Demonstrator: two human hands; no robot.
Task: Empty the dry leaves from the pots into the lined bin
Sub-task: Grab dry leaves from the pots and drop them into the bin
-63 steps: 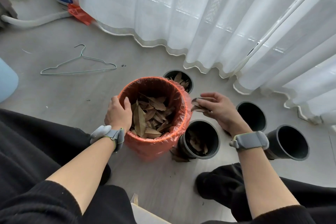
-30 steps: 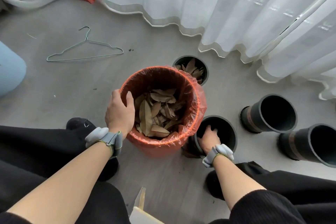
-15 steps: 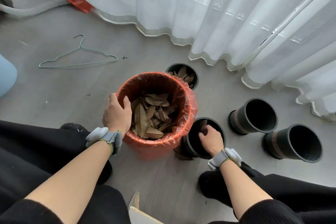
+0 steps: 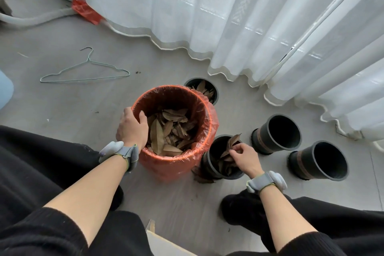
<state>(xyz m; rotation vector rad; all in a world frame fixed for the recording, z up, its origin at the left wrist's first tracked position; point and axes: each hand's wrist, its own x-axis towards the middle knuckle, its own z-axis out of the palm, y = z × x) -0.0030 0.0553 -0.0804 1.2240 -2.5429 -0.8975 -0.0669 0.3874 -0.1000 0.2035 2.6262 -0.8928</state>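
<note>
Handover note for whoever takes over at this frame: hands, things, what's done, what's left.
Left hand grips the rim of the orange plastic-lined round bin, which holds dry brown leaves.
Right hand pinches a bunch of leaves at the mouth of the near dark plastic pot.
Done: two dark pots on the right look empty.
Left: drop this bunch in, clear the near pot, then the leaf-filled pot behind the bin.
</note>
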